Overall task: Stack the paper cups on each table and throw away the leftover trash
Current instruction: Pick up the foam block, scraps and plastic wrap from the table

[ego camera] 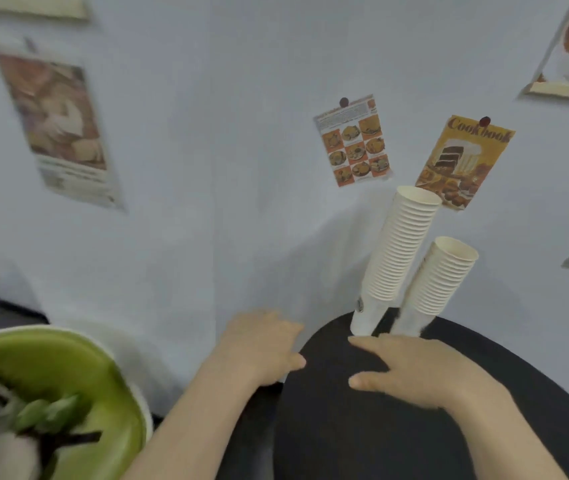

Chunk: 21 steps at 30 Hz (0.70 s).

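Taller stack of white paper cups and shorter stack of white paper cups stand upright, side by side, at far edge of round black counter, near pale wall. Right hand just short of stack bases, fingers spread, grasping nothing. Left hand at counter's left rim, released, empty. Judgement: stacking here looks complete; next move likely merging stacks or seeking trash. No loose trash visible on counter. Green-rimmed object lower left blurred, contents unclear. Counter's near side cut off.
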{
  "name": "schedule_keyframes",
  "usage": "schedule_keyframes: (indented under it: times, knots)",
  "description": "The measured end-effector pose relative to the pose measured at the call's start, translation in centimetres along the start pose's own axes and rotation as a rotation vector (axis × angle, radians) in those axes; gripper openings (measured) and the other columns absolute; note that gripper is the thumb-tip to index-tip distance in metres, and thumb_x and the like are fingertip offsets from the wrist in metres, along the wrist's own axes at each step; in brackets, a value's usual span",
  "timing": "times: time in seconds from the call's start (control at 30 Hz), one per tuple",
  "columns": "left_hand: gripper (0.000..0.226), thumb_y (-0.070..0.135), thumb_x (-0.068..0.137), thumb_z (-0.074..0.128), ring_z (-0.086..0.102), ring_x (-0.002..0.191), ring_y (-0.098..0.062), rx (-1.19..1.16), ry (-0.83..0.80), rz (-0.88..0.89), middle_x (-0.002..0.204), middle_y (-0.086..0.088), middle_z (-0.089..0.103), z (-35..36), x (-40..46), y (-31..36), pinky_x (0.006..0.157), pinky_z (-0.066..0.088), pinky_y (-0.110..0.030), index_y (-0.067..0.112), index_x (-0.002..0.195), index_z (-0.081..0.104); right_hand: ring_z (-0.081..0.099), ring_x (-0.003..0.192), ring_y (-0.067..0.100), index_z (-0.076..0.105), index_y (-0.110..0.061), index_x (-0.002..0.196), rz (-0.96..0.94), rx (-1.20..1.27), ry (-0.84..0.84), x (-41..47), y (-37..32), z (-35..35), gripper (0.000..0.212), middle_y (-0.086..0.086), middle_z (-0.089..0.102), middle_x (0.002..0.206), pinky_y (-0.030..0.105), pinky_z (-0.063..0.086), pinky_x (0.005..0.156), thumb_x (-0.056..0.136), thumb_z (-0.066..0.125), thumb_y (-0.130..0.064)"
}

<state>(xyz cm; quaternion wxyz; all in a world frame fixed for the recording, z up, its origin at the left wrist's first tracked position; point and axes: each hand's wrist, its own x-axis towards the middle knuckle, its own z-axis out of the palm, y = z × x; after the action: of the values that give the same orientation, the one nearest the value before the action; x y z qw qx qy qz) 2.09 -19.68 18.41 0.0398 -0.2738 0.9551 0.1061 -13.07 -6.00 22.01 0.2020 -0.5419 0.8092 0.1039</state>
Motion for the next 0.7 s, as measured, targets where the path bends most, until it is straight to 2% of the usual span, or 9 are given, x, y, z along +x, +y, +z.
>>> schedule_keyframes:
  times: [0.17, 0.3, 0.47, 0.57, 0.7]
  knots:
    - [0.05, 0.048, 0.095, 0.041, 0.048, 0.12, -0.03, 0.039, 0.025, -0.293, 0.13, -0.008, 0.047, 2.0, -13.2, -1.5, 0.089, 0.038, -0.038, 0.028, 0.141, 0.036, 0.034, 0.136, 0.014, 0.017, -0.04, 0.149, -0.343, -0.185, -0.003, -3.3, -9.6, 2.0, 0.065, -0.008, 0.035, 0.149, 0.032, 0.034, 0.103, 0.092, 0.042, -0.061]
    - [0.05, 0.047, 0.094, 0.044, 0.051, 0.119, -0.029, 0.02, 0.077, -0.588, 0.133, -0.006, 0.047, 2.8, -25.3, -5.0, 0.086, 0.039, -0.035, 0.028, 0.139, 0.038, 0.037, 0.134, 0.012, 0.017, -0.044, 0.148, -0.626, -0.264, -0.036, -5.7, -20.0, 3.4, 0.065, -0.012, 0.035, 0.148, 0.031, 0.035, 0.102, 0.09, 0.043, -0.063]
    - [0.051, 0.053, 0.095, 0.041, 0.054, 0.11, -0.023, -0.099, 0.115, -0.843, 0.129, -0.001, 0.049, 3.7, -38.3, -8.4, 0.081, 0.043, -0.035, 0.033, 0.142, 0.035, 0.041, 0.13, 0.012, 0.017, -0.046, 0.147, -0.875, -0.365, -0.066, -9.5, -30.9, 5.4, 0.064, -0.011, 0.037, 0.146, 0.03, 0.036, 0.1, 0.091, 0.044, -0.061]
    - [0.056, 0.058, 0.092, 0.042, 0.052, 0.114, -0.019, -0.203, 0.114, -1.018, 0.134, 0.004, 0.046, 4.8, -47.0, -10.0, 0.084, 0.042, -0.031, 0.04, 0.144, 0.03, 0.043, 0.127, 0.011, 0.022, -0.044, 0.147, -1.006, -0.418, -0.09, -11.9, -38.3, 7.0, 0.063, -0.012, 0.04, 0.142, 0.028, 0.039, 0.095, 0.091, 0.046, -0.06]
    - [0.057, 0.057, 0.093, 0.043, 0.05, 0.121, -0.021, -0.268, 0.111, -1.245, 0.14, 0.002, 0.042, 6.1, -58.8, -11.9, 0.091, 0.041, -0.034, 0.038, 0.145, 0.029, 0.035, 0.136, 0.011, 0.02, -0.047, 0.146, -1.132, -0.438, -0.134, -15.5, -48.7, 9.6, 0.066, -0.016, 0.031, 0.151, 0.029, 0.037, 0.102, 0.089, 0.047, -0.063]
